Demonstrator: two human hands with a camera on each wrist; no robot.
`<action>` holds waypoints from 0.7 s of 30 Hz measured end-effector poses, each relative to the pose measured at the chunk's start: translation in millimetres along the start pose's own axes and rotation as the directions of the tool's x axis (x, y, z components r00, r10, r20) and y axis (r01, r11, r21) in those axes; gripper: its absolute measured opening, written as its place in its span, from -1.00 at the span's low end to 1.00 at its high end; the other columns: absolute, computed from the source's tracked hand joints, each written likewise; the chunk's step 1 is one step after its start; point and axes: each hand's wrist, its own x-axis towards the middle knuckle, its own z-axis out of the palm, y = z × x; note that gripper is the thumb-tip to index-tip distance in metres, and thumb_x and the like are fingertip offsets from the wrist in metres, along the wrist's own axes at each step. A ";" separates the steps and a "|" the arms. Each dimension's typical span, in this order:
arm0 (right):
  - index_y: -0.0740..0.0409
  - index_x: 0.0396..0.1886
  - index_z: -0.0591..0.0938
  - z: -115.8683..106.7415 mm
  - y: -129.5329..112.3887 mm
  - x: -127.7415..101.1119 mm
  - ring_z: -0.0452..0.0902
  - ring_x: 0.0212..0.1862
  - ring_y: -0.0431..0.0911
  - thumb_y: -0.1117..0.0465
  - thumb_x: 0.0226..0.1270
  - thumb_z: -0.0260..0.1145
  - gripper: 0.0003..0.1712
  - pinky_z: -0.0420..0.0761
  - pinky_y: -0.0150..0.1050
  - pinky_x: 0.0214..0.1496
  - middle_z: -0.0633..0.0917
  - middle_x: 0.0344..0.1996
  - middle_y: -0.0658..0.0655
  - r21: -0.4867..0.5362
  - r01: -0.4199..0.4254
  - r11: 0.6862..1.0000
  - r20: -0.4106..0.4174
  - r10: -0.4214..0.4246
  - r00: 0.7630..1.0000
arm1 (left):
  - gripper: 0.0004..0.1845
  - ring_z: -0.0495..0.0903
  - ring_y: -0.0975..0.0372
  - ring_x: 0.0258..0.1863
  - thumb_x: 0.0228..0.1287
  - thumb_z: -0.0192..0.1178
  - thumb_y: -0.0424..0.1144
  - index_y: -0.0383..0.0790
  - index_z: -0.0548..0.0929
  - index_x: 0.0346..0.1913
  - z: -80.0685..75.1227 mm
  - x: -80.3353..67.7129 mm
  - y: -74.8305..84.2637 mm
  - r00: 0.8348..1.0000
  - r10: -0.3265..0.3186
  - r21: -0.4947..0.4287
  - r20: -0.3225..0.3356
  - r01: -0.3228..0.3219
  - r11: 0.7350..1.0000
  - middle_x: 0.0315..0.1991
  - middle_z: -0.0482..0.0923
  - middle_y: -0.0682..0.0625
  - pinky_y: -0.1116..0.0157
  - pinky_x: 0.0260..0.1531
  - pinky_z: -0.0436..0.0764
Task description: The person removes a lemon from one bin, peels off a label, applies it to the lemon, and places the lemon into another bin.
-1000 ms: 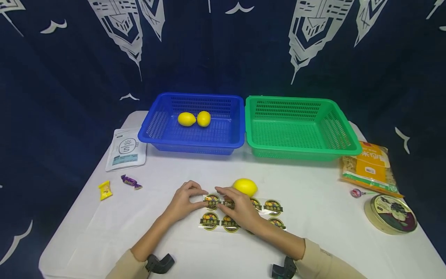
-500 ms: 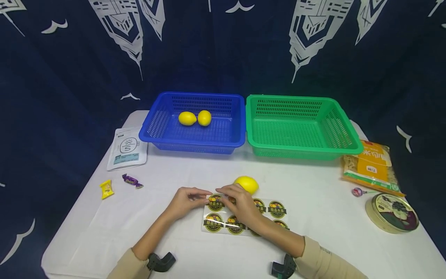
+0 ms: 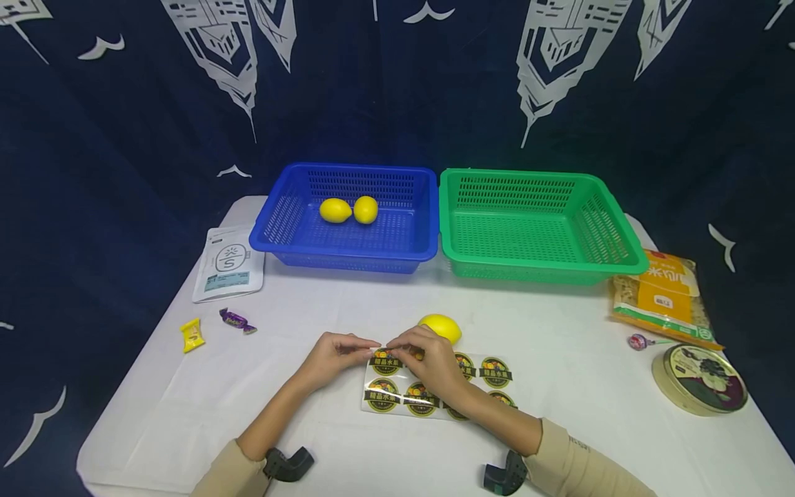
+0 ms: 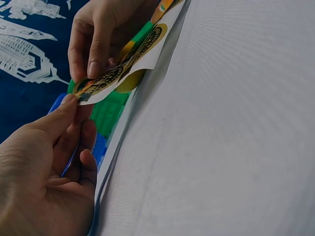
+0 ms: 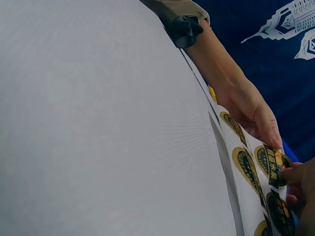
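- The white table (image 3: 559,386) held a blue basket (image 3: 422,235) with two lemons and a green basket (image 3: 627,248) side by side at the back.
- The sticker sheet (image 3: 435,386) lay flat near the person, so both hands could reach it.
- One lemon (image 3: 442,327) sat just behind the sheet.
- The left hand (image 3: 335,355) pinched the sheet's corner, lifting it a little.
- The right hand (image 3: 428,359) pinched a sticker (image 5: 273,164), fingers bent, likely peeling.

sticker sheet (image 3: 435,386) | round gold-black labels | near-left corner lifted off table
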 end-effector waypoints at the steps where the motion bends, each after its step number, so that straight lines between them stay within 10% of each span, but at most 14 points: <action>1: 0.07 -0.33 0.71 0.1 0.3 -0.1 0.49 -0.35 -0.28 0.38 0.05 0.41 -0.82 0.58 -0.49 -0.39 0.66 -0.37 -0.14 0.006 0.002 1.000 -0.002 -0.002 1.000 | -0.78 0.60 0.20 -0.14 0.18 0.24 -0.32 -0.29 0.68 -0.12 -0.1 0.5 -4.1 1.000 -0.007 -0.007 0.001 0.007 1.000 -0.19 0.67 -0.01 0.30 -0.06 0.56; 21: 0.02 -0.37 0.69 -27.1 -8.6 -12.0 0.51 -0.31 -0.27 0.30 0.07 0.41 -0.88 0.56 -0.45 -0.27 0.67 -0.39 -0.11 0.121 0.105 0.987 0.085 -0.115 0.990 | -0.74 0.61 0.27 -0.20 0.15 0.28 -0.14 -0.14 0.70 -0.11 2.4 3.3 -21.4 0.996 -0.021 0.094 -0.084 0.029 0.995 -0.16 0.66 0.03 0.36 -0.19 0.60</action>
